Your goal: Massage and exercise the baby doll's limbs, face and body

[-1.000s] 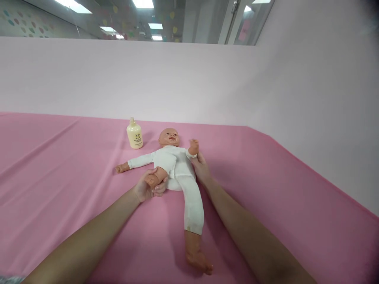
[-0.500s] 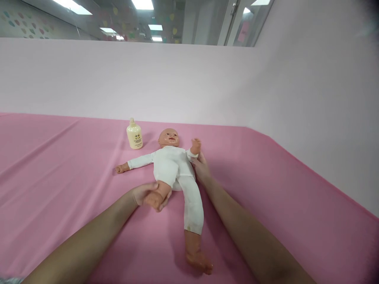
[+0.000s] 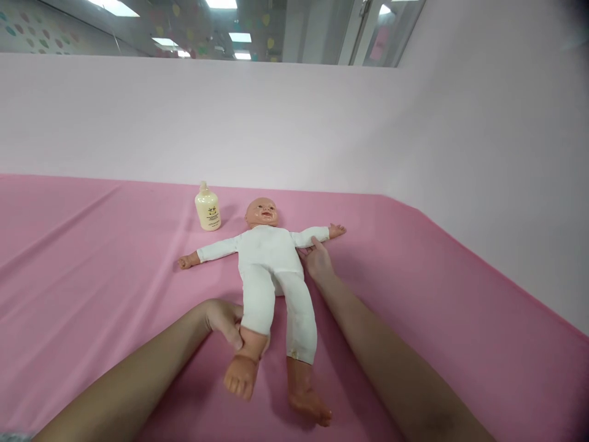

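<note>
A baby doll (image 3: 270,252) in a white suit lies on its back on a pink sheet, head away from me. Both its arms are stretched out to the sides. My left hand (image 3: 225,320) is closed around the lower part of the doll's leg on the left, with the thumb on top near the ankle and the other fingers hidden behind it. Beside the doll's body, my right hand (image 3: 317,259) grips the sleeved arm on the right, one digit over the sleeve and others partly beneath it. The doll's other leg (image 3: 301,328) lies straight, untouched.
A cream-coloured pump bottle (image 3: 208,210) stands to the left of the doll's head. The pink sheet (image 3: 115,258) spreads under everything, with folds at the left. A white wall (image 3: 207,123) rises behind and to the right, with a glass window (image 3: 257,31) above it.
The leg in my left hand has gone from bent up to straightened towards me. The doll's arm at my right hand has swung from raised to stretched out rightward.
</note>
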### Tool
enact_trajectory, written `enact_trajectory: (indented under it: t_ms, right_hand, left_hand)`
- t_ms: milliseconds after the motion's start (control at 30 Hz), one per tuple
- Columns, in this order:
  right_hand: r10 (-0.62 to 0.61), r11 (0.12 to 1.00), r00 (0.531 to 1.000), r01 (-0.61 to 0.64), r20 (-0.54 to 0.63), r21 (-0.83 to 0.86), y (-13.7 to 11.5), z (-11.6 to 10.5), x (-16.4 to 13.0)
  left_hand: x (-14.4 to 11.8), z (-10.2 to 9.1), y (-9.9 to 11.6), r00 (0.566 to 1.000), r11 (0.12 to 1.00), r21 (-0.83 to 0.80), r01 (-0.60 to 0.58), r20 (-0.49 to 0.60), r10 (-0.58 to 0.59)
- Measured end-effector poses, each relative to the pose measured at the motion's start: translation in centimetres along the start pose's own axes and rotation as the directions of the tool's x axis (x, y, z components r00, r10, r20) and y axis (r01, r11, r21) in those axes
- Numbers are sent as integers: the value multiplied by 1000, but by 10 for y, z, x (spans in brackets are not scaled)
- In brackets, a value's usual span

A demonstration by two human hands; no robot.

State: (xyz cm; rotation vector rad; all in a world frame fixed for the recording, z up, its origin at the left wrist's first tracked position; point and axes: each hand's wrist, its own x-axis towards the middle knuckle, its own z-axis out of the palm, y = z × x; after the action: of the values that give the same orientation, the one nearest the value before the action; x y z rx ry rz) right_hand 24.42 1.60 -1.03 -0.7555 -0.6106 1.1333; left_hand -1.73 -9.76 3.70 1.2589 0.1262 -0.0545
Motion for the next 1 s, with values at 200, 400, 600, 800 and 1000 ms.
enact_trajectory:
  t_ms: [200,400,600,800,1000]
  right_hand:
    - [-114,974,980,143,163,-176,-6,22,-26]
    - [-208,752,822,481,530,-450,-10,16,-27]
    - [-212,740,816,493,538,-457,-9,12,-23]
    - [-131,943,963,194,235,-269,-2,9,-14]
    - [-25,995,999,23,-21,-94,-8,7,-8]
  left_hand:
    - [7,-21,-23,800,925,-196,-326,-578,159]
    - [18,-16,-7,707,896,-245,-370,-699,101]
    - [13,-11,-13,756,936,-253,-246,-654,23]
    - [2,-7,1,985,987,-43,153,-69,-156]
    - [9,-12,5,987,970,185,159,-58,-151]
